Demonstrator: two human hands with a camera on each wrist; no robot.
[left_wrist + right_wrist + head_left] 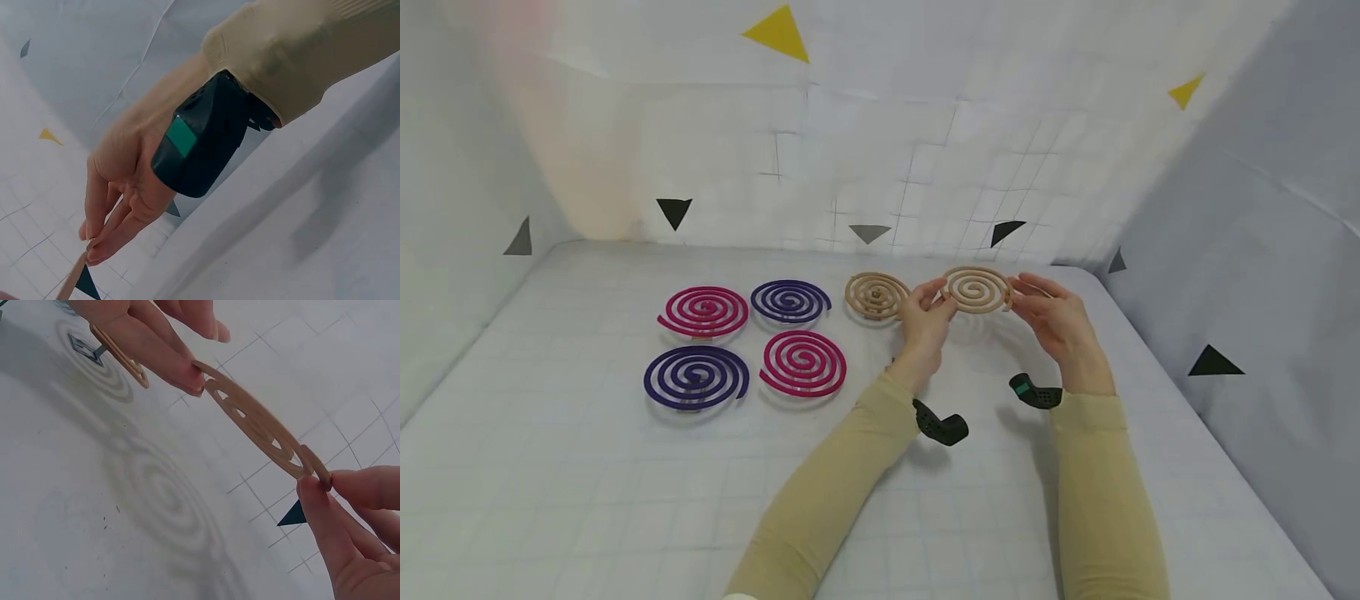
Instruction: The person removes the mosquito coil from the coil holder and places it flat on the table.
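A tan mosquito coil point(973, 290) is held above the table between both hands. My left hand point(925, 333) pinches its left edge between thumb and fingers, and my right hand point(1060, 325) pinches the right edge near the coil's outer end. In the right wrist view the coil point(270, 422) appears nearly edge-on, with fingertips at both ends. The left wrist view shows the right hand point(134, 181) gripping the coil's edge point(74, 278). Just left of the left hand, a second tan coil point(874, 293) sits on a small metal stand point(87, 350), raised off the table.
To the left stand two pink coils point(703, 311) point(802, 362) and two dark purple coils point(790, 300) point(696, 377), raised slightly above the white table point(587, 500). A white wall point(700, 150) with triangular stickers rises behind. Black devices point(943, 427) are strapped to both wrists.
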